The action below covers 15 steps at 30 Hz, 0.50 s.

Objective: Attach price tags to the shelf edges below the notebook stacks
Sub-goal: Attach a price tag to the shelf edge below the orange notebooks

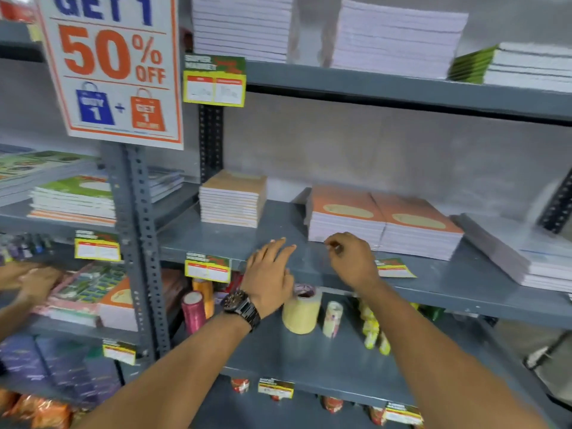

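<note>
Two orange-covered notebook stacks [383,226] sit side by side on the grey middle shelf [448,291]. My right hand [353,258] hovers just in front of them with fingers curled and thumb pinched to forefinger; whether it holds anything is too blurred to tell. A loose green and yellow price tag [396,268] lies flat on the shelf right of that hand. My left hand [269,274], a watch on its wrist, rests at the shelf's front edge with fingers spread. An attached price tag [208,269] hangs on the edge farther left, below a brown notebook stack [232,199].
A pale tape roll [301,308] and small bottles stand on the shelf below my hands. Another person's hands [26,278] work in the left bay. A large 50% OFF sign [114,72] hangs on the upright. Grey-covered books [526,252] lie at the right.
</note>
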Tool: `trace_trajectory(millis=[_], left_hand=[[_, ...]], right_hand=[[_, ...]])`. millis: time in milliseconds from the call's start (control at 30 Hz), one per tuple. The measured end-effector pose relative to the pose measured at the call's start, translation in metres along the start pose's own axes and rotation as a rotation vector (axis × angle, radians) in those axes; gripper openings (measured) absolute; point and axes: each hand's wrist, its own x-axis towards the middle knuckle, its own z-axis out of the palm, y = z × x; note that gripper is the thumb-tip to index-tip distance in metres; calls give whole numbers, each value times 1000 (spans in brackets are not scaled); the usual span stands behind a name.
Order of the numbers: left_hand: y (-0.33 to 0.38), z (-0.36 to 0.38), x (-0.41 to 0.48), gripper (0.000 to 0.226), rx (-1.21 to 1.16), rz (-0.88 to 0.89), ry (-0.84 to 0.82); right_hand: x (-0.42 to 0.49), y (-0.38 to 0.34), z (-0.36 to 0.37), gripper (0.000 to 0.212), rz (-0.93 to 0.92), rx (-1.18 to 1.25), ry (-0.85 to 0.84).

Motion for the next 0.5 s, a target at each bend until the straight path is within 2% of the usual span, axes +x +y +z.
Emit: trace_trajectory(millis=[100, 233, 333, 400, 500], left_hand=[[51, 21, 39, 43, -30, 21, -108], [99, 49, 82, 47, -60, -44, -318], [128, 71, 105, 60, -75, -145, -497], [138, 80, 113, 63, -65, -153, -521], [150, 91, 121, 53, -138, -174, -503]], right_hand=[[4, 65, -47, 29, 131, -48, -26], [10, 125, -86, 45, 248, -74, -210], [17, 152, -100, 53, 237, -40, -336], [20, 155, -101, 51, 209, -16, -379], [25, 157, -99, 48, 144, -5, -430]])
